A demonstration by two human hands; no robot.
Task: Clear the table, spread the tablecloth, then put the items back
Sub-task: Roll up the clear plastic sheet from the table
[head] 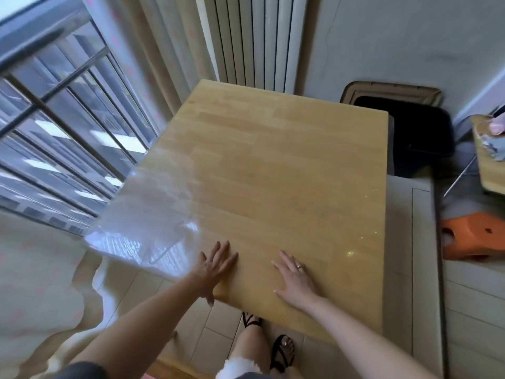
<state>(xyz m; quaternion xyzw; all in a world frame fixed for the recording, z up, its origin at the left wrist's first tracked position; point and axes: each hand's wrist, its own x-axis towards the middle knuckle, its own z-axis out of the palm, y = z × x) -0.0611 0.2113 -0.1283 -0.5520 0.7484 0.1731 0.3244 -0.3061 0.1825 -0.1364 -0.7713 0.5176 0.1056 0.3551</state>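
We see a light wooden rectangular table filling the ctr of the frame, w/ a clear glossy plastic tablecloth lying over it. The sheet's left part sticks out past the table's left edge, mid-left of the frame, & mirrors the window bars. How far it reaches toward the right edge we can't tell.

Both hands sit low-ctr, near the table's near edge. The left hand lies flat on the sheet, fingers straight & a bit spread, thumb hanging past the near edge; it grips nothing. The right hand, just right of it & not touching it, is also palm-down w/ fingers spread, holding nothing. A ring shows on one finger.

Upper left: a window w/ grey metal bars. Top ctr: a white ribbed radiator. Upper right, by the table's far corner: a black bin w/ brown rim. Right edge: an orange plastic stool on the floor, & above it a small wooden board w/ sthg grey on it, too blurred to name. Btm ctr: feet in black sandals.
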